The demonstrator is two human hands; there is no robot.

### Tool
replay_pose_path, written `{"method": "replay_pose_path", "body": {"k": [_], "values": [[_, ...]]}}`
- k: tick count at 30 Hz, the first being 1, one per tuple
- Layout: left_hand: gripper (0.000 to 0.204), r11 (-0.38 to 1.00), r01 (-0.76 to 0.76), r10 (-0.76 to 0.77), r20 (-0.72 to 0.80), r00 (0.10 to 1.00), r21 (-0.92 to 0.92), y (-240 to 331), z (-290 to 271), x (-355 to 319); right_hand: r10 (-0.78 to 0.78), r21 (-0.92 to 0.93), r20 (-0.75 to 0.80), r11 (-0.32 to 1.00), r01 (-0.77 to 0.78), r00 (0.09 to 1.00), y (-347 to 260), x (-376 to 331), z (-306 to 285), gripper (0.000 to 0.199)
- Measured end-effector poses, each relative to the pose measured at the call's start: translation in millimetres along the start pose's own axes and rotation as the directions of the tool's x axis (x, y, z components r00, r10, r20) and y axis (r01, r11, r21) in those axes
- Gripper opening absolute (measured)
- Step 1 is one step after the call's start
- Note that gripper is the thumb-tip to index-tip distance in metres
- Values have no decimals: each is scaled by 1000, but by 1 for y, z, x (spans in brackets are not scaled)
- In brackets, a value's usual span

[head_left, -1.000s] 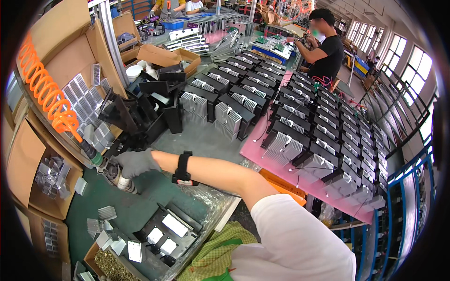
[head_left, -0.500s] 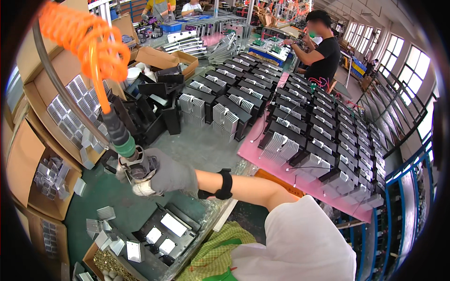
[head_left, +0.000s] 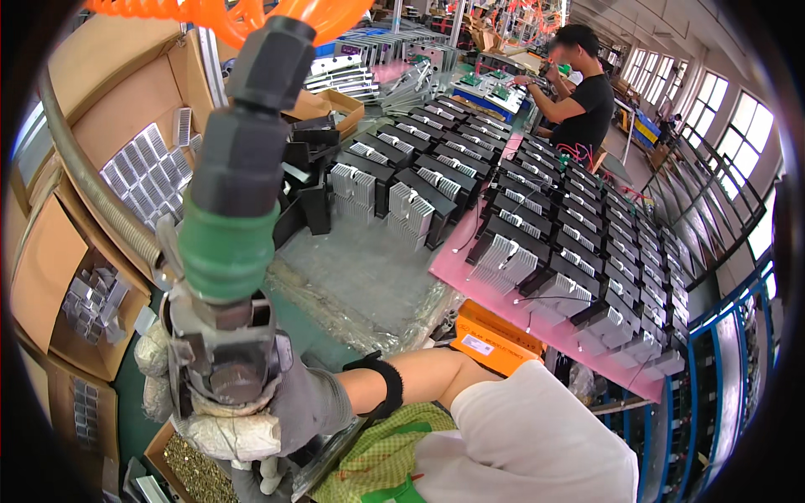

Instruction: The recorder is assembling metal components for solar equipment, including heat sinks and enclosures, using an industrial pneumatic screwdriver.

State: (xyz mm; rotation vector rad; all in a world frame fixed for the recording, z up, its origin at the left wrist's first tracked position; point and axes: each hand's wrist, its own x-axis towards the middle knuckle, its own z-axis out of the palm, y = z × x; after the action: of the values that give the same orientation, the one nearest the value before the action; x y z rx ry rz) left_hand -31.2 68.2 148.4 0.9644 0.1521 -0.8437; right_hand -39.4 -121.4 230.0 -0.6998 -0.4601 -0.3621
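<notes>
My right hand (head_left: 239,419), in a grey glove with whitish, worn fingertips, is closed around a pneumatic screwdriver (head_left: 226,335). Its green collar (head_left: 228,251) and black hose fitting (head_left: 260,126) rise toward an orange coiled air hose (head_left: 226,18). Below it, at the lower edge, grey-gloved fingers of my left hand (head_left: 260,482) show in part, bent together; what they hold, if anything, is hidden. Under the hands, only a sliver of a black housing appears. Small brass-coloured screws (head_left: 197,469) fill a cardboard box beside my left hand.
Cartons of silver heat sinks (head_left: 147,176) line the left side. Rows of black units with heat sinks (head_left: 537,201) cover the far and right table, partly on a pink sheet (head_left: 453,272). An orange box (head_left: 495,339) lies near my right elbow. Another person (head_left: 583,101) works beyond.
My right hand has brought the screwdriver nearer and lower, over the black housing, now mostly covered. My left hand has moved right from the screw box.
</notes>
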Motion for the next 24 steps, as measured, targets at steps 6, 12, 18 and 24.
{"method": "replay_pose_path", "body": {"k": [6, 12, 18, 24], "values": [[36, 993, 21, -15, 48, 999, -116, -2, 1, -2, -178, -174, 62, 967, 186, 982, 24, 3, 0, 44], [38, 995, -97, 100, -109, 989, 30, -19, -9, 6, -196, -145, 151, 965, 218, 969, 40, -3, -13, 52], [36, 980, -192, 193, -25, 981, 49, -24, -26, 13, 69, 299, 266, 942, -151, 961, 35, -7, -22, 68], [32, 284, -483, 775, 98, 624, 828, -41, -17, 25, 192, 51, 190, 977, -206, 963, 2, -35, -51, 64]]}}
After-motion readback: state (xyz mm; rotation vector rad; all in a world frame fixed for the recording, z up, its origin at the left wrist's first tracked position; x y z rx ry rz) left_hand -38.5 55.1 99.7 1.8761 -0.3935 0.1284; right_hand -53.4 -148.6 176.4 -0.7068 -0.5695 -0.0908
